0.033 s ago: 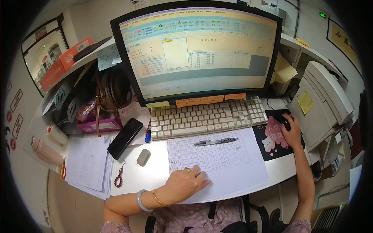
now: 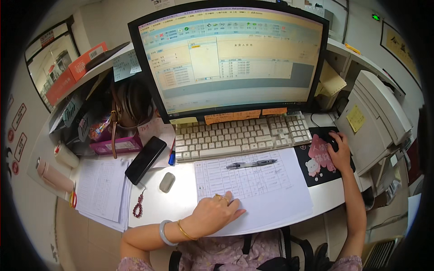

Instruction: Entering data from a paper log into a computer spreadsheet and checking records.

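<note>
My right hand (image 2: 340, 152) is closed over a dark computer mouse (image 2: 333, 143) on a black mouse pad (image 2: 312, 179) with a pink print and a white bear. On a white sheet with a printed table (image 2: 266, 203), my left hand (image 2: 216, 214) rests with its fingers loosely bent and thumb out, holding nothing. One fingertip touches the table's lower rows. A ring is on that hand, and a pale bangle and a gold one circle its wrist. Across the upper part of the sheet lies a grey and black pen (image 2: 251, 165), just below the keyboard (image 2: 226, 140).
Behind the keyboard stands a lit monitor (image 2: 253, 95). Left of the sheet lie a black phone (image 2: 145, 161), a grey-green oval case (image 2: 167, 182), a red bead strap (image 2: 138, 208) and stacked papers (image 2: 101, 189). A pink bottle (image 2: 54, 175) stands at far left; a printer (image 2: 375, 117) is on the right.
</note>
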`<state>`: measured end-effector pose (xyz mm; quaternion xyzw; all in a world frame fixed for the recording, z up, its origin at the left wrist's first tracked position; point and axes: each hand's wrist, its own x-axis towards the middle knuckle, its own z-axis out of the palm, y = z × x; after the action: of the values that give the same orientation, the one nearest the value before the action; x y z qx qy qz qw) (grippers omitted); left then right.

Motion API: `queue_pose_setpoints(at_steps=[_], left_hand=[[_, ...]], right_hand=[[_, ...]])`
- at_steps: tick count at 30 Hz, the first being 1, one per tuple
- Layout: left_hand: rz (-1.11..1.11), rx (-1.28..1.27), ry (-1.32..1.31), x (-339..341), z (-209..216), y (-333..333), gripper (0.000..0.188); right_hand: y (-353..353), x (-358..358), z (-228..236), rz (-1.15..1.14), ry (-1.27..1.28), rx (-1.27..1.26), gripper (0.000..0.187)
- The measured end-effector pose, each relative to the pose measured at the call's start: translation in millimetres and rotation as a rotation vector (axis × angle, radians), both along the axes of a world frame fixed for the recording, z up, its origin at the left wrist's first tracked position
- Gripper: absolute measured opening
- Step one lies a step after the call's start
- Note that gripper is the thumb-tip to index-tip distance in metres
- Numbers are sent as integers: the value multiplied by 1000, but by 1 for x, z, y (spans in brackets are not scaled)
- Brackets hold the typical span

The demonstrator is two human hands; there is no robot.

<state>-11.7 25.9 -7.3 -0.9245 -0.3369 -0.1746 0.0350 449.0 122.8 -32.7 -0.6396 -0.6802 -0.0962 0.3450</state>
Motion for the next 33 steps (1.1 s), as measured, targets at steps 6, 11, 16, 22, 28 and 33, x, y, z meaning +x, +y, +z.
queue_pose_setpoints(at_steps=[6, 11, 16, 22, 28, 33], left_hand=[[14, -52, 21, -2, -3, 0, 32], [21, -40, 23, -2, -5, -1, 32], [22, -41, 25, -1, -6, 0, 32], [37, -21, 37, -1, -6, 0, 31], [7, 2, -6, -1, -7, 1, 33], [10, 19, -3, 0, -6, 0, 32]], right_hand=[[-2, -4, 1, -13, -13, -30, 38], [-3, -5, 2, -8, -11, -29, 38], [-1, -3, 0, -12, -17, -15, 39], [-1, 2, -2, -25, -7, -11, 39], [-1, 4, -6, -47, -37, -9, 40], [-1, 4, -5, -32, -44, -2, 39]])
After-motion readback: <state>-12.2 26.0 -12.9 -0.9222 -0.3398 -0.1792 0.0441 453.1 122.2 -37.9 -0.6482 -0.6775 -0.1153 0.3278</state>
